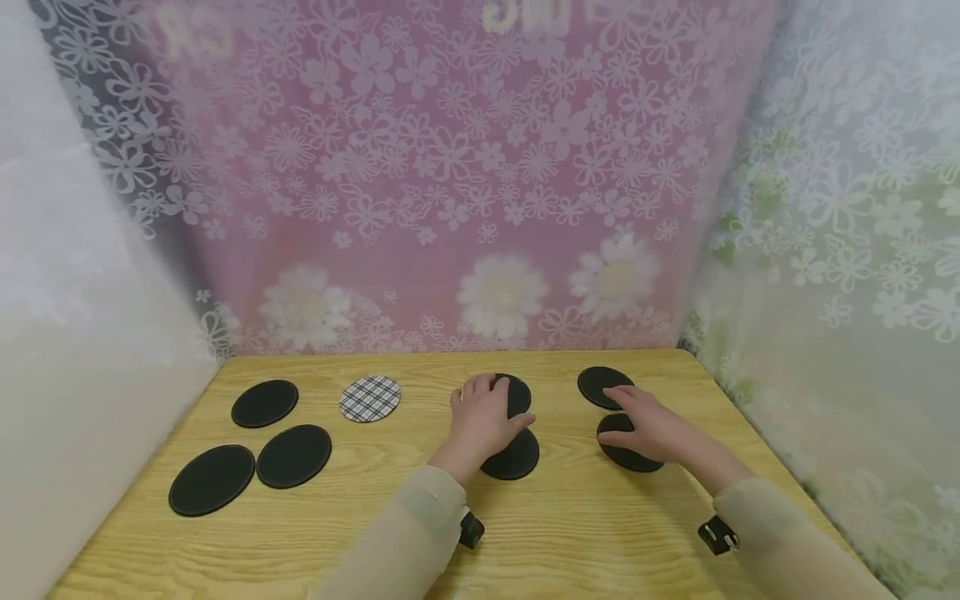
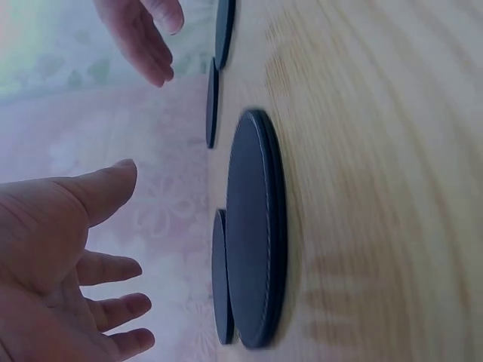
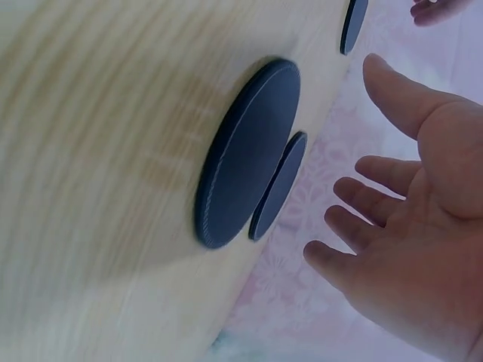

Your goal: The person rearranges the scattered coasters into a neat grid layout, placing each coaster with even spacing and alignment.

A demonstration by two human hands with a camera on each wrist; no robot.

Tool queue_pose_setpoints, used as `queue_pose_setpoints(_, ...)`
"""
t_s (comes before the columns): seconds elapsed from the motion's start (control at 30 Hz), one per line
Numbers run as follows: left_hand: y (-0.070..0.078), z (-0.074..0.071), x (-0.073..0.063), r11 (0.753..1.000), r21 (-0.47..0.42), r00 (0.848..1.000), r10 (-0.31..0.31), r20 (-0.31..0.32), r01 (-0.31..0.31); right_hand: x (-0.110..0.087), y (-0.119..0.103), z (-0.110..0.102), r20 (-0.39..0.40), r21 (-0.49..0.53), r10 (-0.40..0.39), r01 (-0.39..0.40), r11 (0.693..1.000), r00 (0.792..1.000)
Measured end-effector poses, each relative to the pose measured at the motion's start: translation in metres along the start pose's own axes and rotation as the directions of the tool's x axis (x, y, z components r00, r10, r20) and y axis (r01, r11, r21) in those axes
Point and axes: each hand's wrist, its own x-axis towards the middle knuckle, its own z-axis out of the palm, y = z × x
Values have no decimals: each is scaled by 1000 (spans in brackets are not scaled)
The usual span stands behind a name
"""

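Note:
My left hand (image 1: pixel 482 421) hovers above two black round coasters, fingers spread and nothing in its grasp. Below it, the near coaster (image 1: pixel 513 460) partly shows, while the far coaster (image 1: pixel 519 393) is half covered by the fingers. In the left wrist view the near one (image 2: pixel 249 226) has a doubled edge, like two coasters stacked. Over on the right, my right hand (image 1: pixel 651 423) is also empty, its thumb and fingers apart over another pair. Its near coaster (image 1: pixel 628 460) and far coaster (image 1: pixel 600 385) lie flat, stitched along the rim in the right wrist view.
On the left of the wooden table (image 1: pixel 570 542) lie three black coasters, one far back (image 1: pixel 265 403), and a checked white coaster (image 1: pixel 371 398) to their right. A pink flowered curtain (image 1: pixel 420 183) hangs behind the table, with pale sheets at both sides.

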Motion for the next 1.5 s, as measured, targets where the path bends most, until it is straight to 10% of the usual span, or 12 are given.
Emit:
queue_pose_setpoints(0.4,39,10,-10,994,52,995,101,11,-101,-33,25,-1,12,25,54,-55,998,998)
queue_pose_setpoints(1.5,103,62,-4,985,101,984,127,128,-141,-58,61,-9,58,51,87,-90,995,994)
